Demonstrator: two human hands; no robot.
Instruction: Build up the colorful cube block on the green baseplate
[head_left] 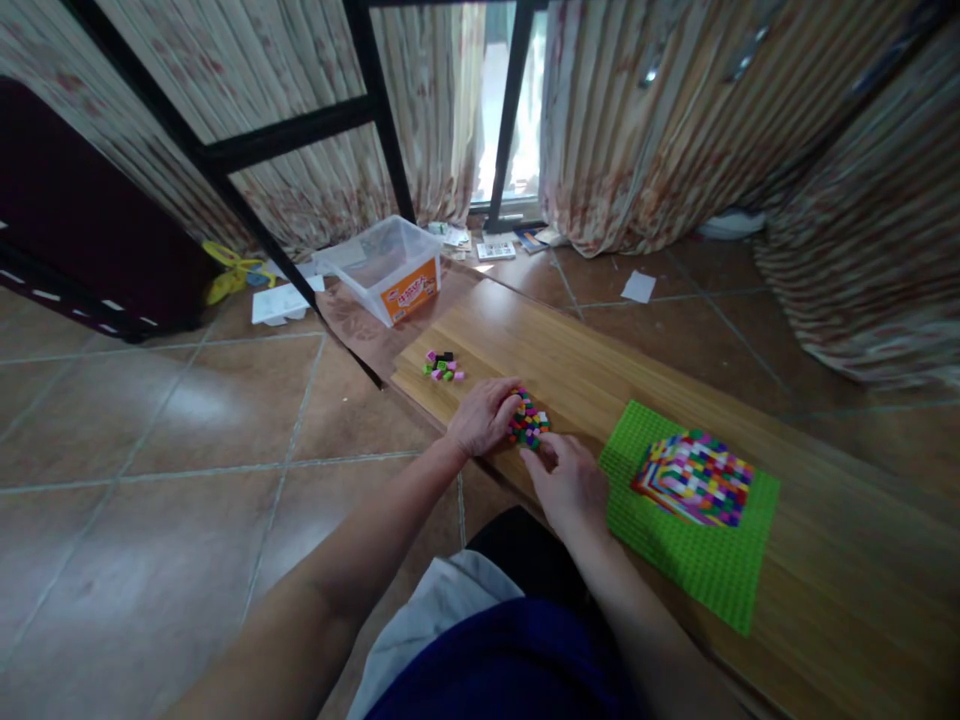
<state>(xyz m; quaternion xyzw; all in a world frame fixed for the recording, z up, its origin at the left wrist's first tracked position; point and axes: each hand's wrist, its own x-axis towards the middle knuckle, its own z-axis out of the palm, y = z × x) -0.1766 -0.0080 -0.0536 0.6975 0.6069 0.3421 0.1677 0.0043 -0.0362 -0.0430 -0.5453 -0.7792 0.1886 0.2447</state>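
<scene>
On the wooden bench lies a pile of small multicoloured building bricks (534, 424). My left hand (486, 415) reaches over the pile's left side, its fingers extended and touching the bricks. At the near right edge of the pile is my right hand (568, 482), thumb and fingers bent together in a pinch. What sits between those fingertips, if anything, is too small to make out. Right of this hand, a green baseplate (690, 565) carries a dense multicoloured block of bricks (697, 478), with striped layers along its left side.
A smaller group of pink, green and black bricks (442, 367) lies toward the bench's far left end. Beyond it stands a clear plastic bin (367, 280) with an orange label. A black metal frame (300, 125) rises behind, before curtains. Papers (495, 250) lie on the tiled floor.
</scene>
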